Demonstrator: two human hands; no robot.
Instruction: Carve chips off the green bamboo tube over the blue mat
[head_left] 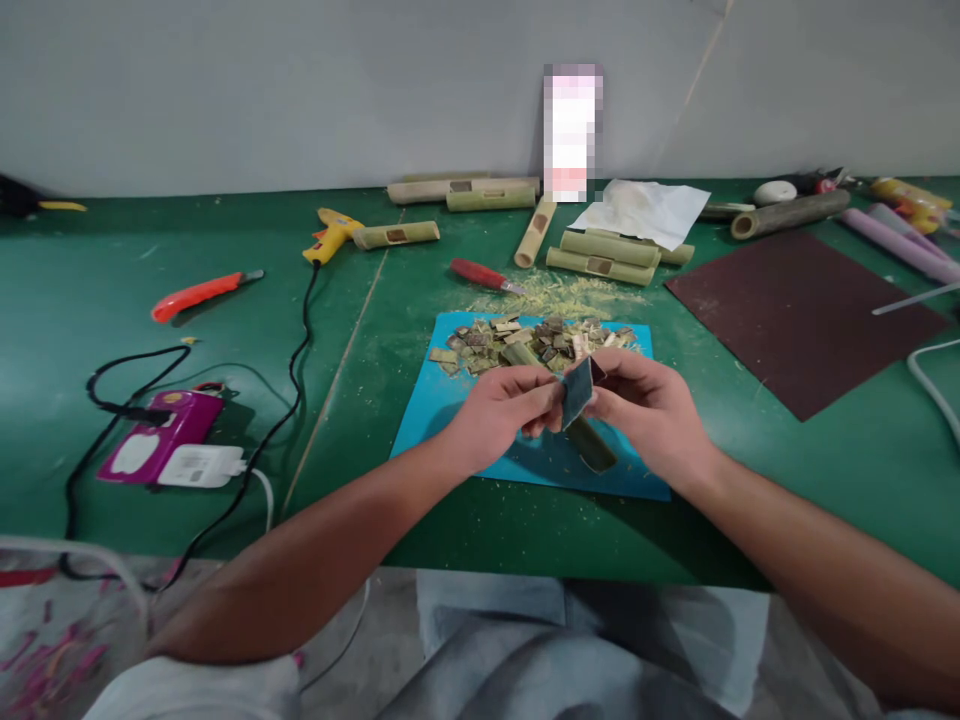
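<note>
**Over the blue mat, both hands are working a bamboo piece with a dark sheet**

Above the blue rectangular cutting mat (442, 415), near the front edge of the green desk (90, 300), the left hand (495, 415) and the right hand (649, 410) are meeting close together. The fingers of the left hand (541, 392) are pinching one end of a short green bamboo tube (592, 447), which is slanting down and to the right above the mat. The fingers of the right hand (600, 392) are pressing together on a small dark grey sheet, apparently sandpaper (577, 392), which is lying against the tube's upper part; whether it is wrapping around the tube is not clear.

Just behind the hands, a heap of small cut bamboo chips (525, 345) is lying on the far part of the mat, with pale shavings (559, 292) spreading onto the desk beyond it. A red-handled knife (484, 275) is lying beside the shavings. Further back, several bamboo tubes with square cut-outs (600, 258) are resting near a crumpled white sheet (641, 210). To the left, a yellow glue gun (330, 235) and an orange utility knife (199, 295) are lying well apart from the hands. To the right, a large dark brown sheet (802, 315) is lying flat.
</note>
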